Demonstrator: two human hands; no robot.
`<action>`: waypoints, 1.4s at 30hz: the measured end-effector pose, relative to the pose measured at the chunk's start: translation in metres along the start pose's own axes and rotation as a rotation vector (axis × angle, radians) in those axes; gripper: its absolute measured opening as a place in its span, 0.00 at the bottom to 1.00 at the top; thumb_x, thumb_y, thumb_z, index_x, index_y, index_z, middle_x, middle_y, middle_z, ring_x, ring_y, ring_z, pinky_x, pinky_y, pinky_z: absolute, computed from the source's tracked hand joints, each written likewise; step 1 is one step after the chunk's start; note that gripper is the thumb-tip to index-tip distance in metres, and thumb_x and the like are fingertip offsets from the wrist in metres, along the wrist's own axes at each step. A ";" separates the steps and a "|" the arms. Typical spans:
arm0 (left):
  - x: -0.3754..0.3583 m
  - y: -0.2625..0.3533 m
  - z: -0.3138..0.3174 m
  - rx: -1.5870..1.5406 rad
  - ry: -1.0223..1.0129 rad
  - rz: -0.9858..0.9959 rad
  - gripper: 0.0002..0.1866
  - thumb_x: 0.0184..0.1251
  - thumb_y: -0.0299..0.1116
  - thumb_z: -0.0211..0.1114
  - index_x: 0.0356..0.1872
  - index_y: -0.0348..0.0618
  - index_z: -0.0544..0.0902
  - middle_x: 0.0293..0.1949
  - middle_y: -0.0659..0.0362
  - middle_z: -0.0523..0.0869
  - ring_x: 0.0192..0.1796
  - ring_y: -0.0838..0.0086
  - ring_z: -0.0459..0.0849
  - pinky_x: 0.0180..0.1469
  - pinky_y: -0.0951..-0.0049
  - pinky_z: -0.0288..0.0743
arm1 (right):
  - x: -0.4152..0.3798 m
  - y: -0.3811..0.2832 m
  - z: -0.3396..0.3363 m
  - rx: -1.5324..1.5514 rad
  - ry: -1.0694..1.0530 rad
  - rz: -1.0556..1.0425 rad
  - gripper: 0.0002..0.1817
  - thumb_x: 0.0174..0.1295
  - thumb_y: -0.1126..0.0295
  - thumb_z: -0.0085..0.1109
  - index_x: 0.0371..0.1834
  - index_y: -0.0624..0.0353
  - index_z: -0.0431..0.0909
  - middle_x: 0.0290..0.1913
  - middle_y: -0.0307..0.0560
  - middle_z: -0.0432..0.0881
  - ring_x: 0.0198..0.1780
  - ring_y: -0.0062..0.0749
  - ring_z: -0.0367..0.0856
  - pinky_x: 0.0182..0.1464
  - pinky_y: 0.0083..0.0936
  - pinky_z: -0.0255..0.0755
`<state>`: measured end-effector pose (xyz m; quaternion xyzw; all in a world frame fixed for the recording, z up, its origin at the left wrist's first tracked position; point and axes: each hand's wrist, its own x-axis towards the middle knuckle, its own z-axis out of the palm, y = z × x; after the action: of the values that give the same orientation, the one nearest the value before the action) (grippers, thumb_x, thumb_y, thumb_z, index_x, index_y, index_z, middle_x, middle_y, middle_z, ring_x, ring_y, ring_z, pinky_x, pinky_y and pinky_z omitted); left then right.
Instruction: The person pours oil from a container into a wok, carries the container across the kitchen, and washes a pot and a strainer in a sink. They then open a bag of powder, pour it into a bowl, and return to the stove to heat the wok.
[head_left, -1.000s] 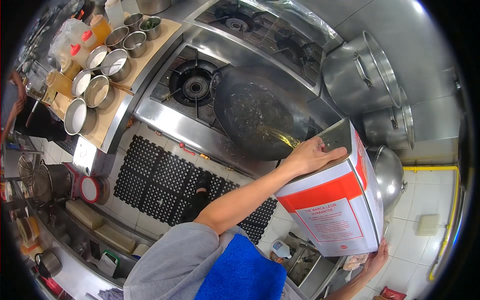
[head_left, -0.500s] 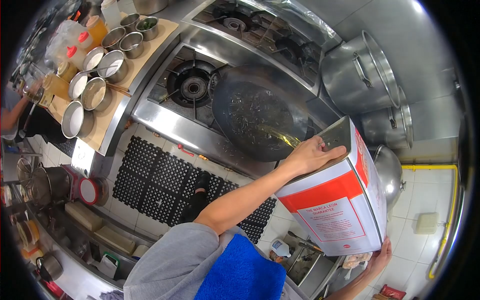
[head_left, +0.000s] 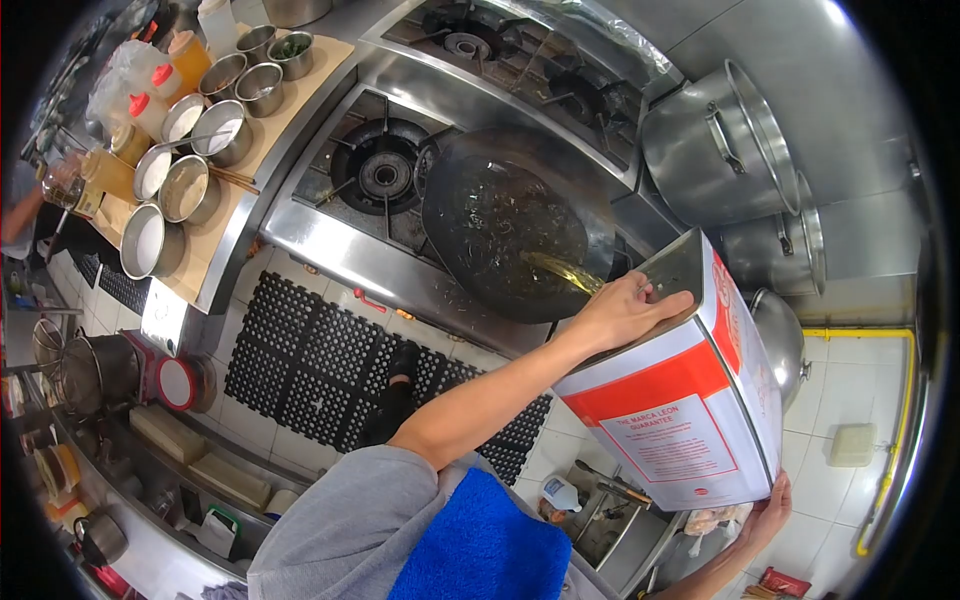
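Note:
I hold a large rectangular oil tin [head_left: 650, 400], white with red bands and printed text, tilted towards the stove. My left hand [head_left: 632, 312] is closed over the top end, its thumb lying along the edge. My right hand [head_left: 772, 512] grips the bottom corner, its fingers partly hidden by the tin. A stream of yellow oil [head_left: 562, 270] runs from near my left hand into a big dark wok [head_left: 455, 240]. Shiny liquid with ripples covers the wok's bottom. The spout itself is hidden behind my left hand.
The wok sits beside a bare gas burner [head_left: 387, 174]. Steel pots [head_left: 700, 150] stand behind the tin. On the left, a counter [head_left: 235, 215] holds metal bowls [head_left: 153, 240] and squeeze bottles [head_left: 147, 112]. A black rubber mat [head_left: 290, 350] covers the floor. Another person's arm [head_left: 22, 215] shows far left.
The oil stream is thicker, and the pool in the wok looks larger. The tin has shifted very slightly; both hands keep their hold. The other person's arm at far left has moved.

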<state>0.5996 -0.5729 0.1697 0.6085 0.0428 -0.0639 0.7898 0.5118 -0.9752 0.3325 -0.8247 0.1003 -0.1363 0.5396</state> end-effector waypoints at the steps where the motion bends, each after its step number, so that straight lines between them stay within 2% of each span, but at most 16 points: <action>1: 0.000 0.000 0.000 -0.002 0.010 0.010 0.42 0.49 0.65 0.61 0.41 0.26 0.74 0.34 0.50 0.79 0.38 0.70 0.77 0.41 0.74 0.71 | 0.000 -0.001 0.001 0.000 0.006 -0.001 0.16 0.64 0.64 0.54 0.43 0.69 0.75 0.39 0.47 0.80 0.39 0.25 0.78 0.44 0.20 0.73; 11: 0.006 -0.008 0.001 -0.005 0.045 0.035 0.43 0.50 0.64 0.60 0.46 0.23 0.73 0.38 0.46 0.80 0.43 0.66 0.79 0.46 0.73 0.72 | 0.003 -0.011 0.007 -0.010 0.012 -0.002 0.15 0.65 0.65 0.52 0.44 0.68 0.75 0.39 0.47 0.80 0.40 0.25 0.78 0.44 0.21 0.73; 17: 0.006 -0.008 0.001 -0.024 0.050 0.039 0.43 0.52 0.63 0.60 0.47 0.22 0.72 0.40 0.44 0.79 0.44 0.65 0.79 0.47 0.72 0.72 | 0.005 -0.016 0.007 -0.006 0.023 -0.009 0.15 0.65 0.67 0.52 0.45 0.71 0.74 0.41 0.49 0.80 0.41 0.26 0.78 0.47 0.22 0.71; 20: 0.008 -0.010 0.002 -0.036 0.053 0.045 0.43 0.52 0.63 0.60 0.47 0.22 0.72 0.41 0.44 0.79 0.46 0.65 0.79 0.48 0.72 0.71 | 0.007 -0.017 0.005 -0.018 -0.005 -0.030 0.14 0.65 0.65 0.51 0.45 0.67 0.75 0.40 0.48 0.81 0.41 0.24 0.78 0.45 0.20 0.73; 22: 0.006 -0.005 -0.001 -0.047 0.027 0.035 0.43 0.52 0.63 0.60 0.48 0.22 0.71 0.42 0.43 0.79 0.46 0.65 0.78 0.49 0.72 0.71 | 0.008 -0.020 0.007 0.009 -0.004 -0.006 0.16 0.65 0.67 0.52 0.46 0.71 0.74 0.42 0.50 0.79 0.42 0.27 0.77 0.48 0.22 0.71; 32: 0.004 -0.001 -0.006 -0.086 0.010 0.030 0.45 0.51 0.62 0.61 0.52 0.23 0.69 0.47 0.42 0.78 0.50 0.65 0.78 0.51 0.72 0.69 | 0.012 -0.029 0.010 -0.025 -0.052 -0.028 0.16 0.65 0.66 0.52 0.46 0.71 0.73 0.41 0.50 0.79 0.42 0.27 0.77 0.48 0.23 0.71; 38: -0.003 0.011 -0.013 -0.133 -0.031 0.014 0.44 0.50 0.62 0.61 0.50 0.24 0.70 0.45 0.44 0.78 0.48 0.65 0.78 0.51 0.73 0.69 | 0.014 -0.038 0.014 -0.057 -0.039 -0.048 0.16 0.66 0.64 0.50 0.45 0.68 0.74 0.41 0.47 0.79 0.42 0.25 0.77 0.47 0.21 0.71; 42: 0.003 0.003 -0.009 -0.132 -0.002 0.031 0.43 0.50 0.62 0.62 0.50 0.24 0.71 0.43 0.45 0.78 0.46 0.66 0.78 0.50 0.73 0.70 | 0.019 -0.039 0.010 -0.035 -0.057 -0.039 0.16 0.66 0.65 0.51 0.47 0.70 0.73 0.43 0.50 0.79 0.44 0.27 0.77 0.50 0.24 0.70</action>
<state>0.6029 -0.5633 0.1702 0.5557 0.0365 -0.0493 0.8291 0.5332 -0.9572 0.3665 -0.8394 0.0712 -0.1216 0.5249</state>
